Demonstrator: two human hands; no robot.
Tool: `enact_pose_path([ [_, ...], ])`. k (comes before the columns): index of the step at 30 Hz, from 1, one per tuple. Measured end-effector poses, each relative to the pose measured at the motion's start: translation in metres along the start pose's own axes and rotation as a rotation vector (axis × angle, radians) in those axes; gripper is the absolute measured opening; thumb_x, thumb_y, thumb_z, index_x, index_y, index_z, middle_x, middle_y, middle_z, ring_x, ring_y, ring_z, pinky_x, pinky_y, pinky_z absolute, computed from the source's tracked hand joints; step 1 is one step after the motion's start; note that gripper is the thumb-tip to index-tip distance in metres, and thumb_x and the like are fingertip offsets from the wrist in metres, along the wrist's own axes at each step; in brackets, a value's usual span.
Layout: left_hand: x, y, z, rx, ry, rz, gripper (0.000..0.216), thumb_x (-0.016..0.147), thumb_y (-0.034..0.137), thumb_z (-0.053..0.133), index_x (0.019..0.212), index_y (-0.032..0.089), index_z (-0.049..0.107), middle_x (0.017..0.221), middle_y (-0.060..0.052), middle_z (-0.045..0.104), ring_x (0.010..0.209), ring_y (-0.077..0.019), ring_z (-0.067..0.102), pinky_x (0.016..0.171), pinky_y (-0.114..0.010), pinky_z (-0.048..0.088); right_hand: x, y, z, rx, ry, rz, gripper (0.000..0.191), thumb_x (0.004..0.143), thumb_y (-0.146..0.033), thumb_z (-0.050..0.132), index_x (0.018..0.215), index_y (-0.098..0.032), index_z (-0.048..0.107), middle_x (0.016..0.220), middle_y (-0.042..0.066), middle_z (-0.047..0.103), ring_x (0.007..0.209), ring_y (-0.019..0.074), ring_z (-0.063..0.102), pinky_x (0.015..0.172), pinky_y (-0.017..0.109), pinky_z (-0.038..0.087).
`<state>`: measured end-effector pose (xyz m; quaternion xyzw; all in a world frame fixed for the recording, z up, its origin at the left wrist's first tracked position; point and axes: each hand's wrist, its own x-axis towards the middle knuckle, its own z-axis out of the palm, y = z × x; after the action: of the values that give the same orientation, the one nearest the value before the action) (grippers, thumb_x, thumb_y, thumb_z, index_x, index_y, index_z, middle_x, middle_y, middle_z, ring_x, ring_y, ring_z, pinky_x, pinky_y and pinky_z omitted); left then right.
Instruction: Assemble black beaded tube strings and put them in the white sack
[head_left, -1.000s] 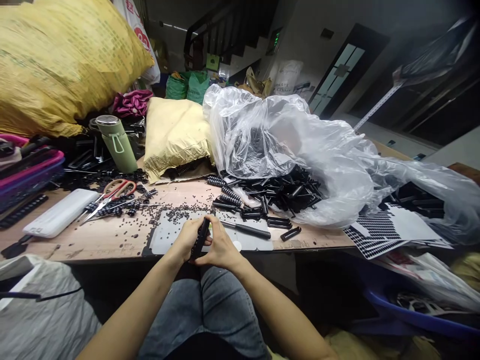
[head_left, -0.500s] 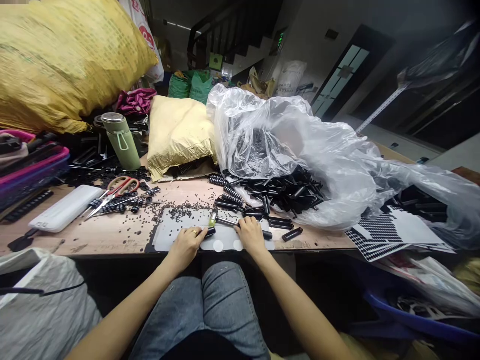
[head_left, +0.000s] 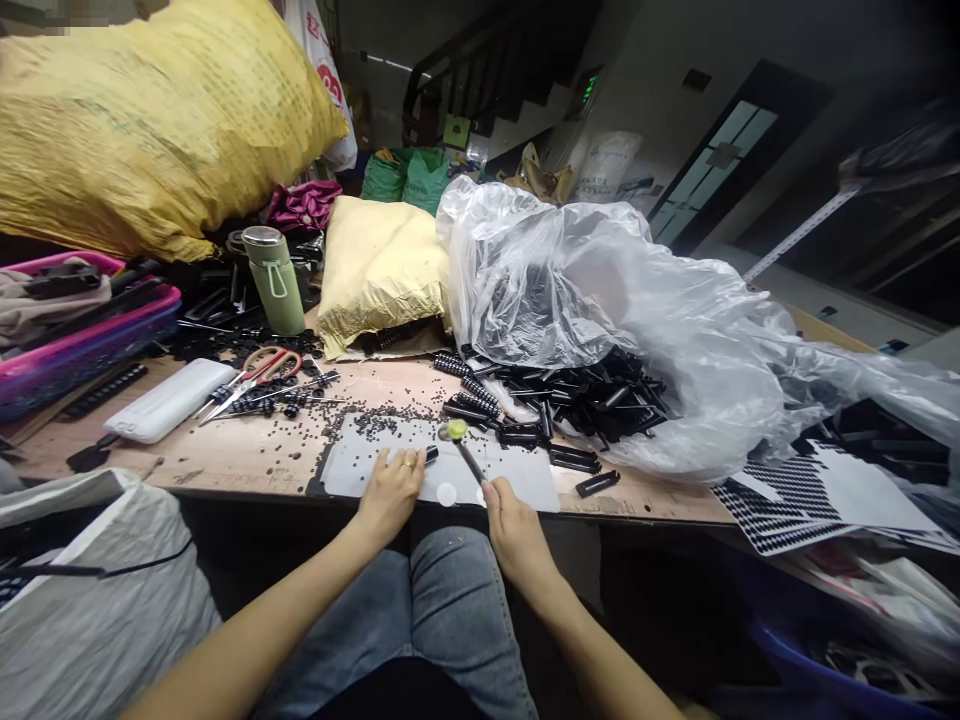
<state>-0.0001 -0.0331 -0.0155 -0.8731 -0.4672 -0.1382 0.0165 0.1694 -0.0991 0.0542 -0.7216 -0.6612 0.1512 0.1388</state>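
My left hand (head_left: 391,487) rests on the grey mat (head_left: 360,462) at the table's front edge and presses a short black plastic piece (head_left: 429,455) against it. My right hand (head_left: 504,512) is closed round the dark handle of a small mallet (head_left: 463,450). The mallet's yellow-green head is lifted just above the black piece. Small black beads (head_left: 360,420) lie scattered on and beyond the mat.
A clear plastic bag (head_left: 600,300) spills black plastic pieces (head_left: 585,395) at the right. Scissors (head_left: 251,372), a white box (head_left: 169,400), a green bottle (head_left: 274,280), a pink basket (head_left: 82,335) and yellow sacks (head_left: 150,120) crowd the left and back. Patterned sheets (head_left: 795,495) lie right.
Both hands left my lap, where they held the black piece. The left hand set the piece on the mat; the right hand took the mallet off the mat and raised it.
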Motion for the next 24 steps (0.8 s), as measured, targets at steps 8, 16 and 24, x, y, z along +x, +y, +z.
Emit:
enact_pose_path([
  [8,0.020,0.027,0.015,-0.123,-0.008,-0.055,0.069,0.081,0.049,0.029,0.130,0.001,0.031,0.135,-0.020,0.033,0.129,-0.0294,0.018,0.106,-0.047,0.012,-0.006,-0.053,-0.031,0.301,0.120,-0.216,0.034,0.090,-0.041,0.019,0.081,-0.020,0.045,0.058,-0.002,0.050,0.051,0.0120,0.049,0.050,0.021,0.035],
  [16,0.023,0.018,0.026,-0.083,0.030,-0.001,0.063,0.076,0.036,0.034,0.135,0.014,0.026,0.135,-0.007,0.038,0.127,-0.0247,0.027,0.105,-0.042,0.028,0.003,-0.035,0.036,-0.087,-0.071,-0.231,0.040,0.091,-0.038,0.013,0.076,-0.021,0.047,0.061,0.003,0.060,0.052,0.0181,0.058,0.047,0.024,0.033],
  [24,0.036,0.005,0.001,-0.038,0.196,-0.223,0.047,0.074,0.006,0.037,0.116,0.022,0.053,0.083,-0.008,0.065,0.079,-0.0190,0.061,0.063,-0.030,0.053,0.044,0.000,0.008,-0.014,-0.027,-0.113,0.038,0.086,-0.049,0.018,0.075,-0.026,0.045,0.060,0.001,0.061,0.056,0.0201,0.060,0.048,0.025,0.037],
])
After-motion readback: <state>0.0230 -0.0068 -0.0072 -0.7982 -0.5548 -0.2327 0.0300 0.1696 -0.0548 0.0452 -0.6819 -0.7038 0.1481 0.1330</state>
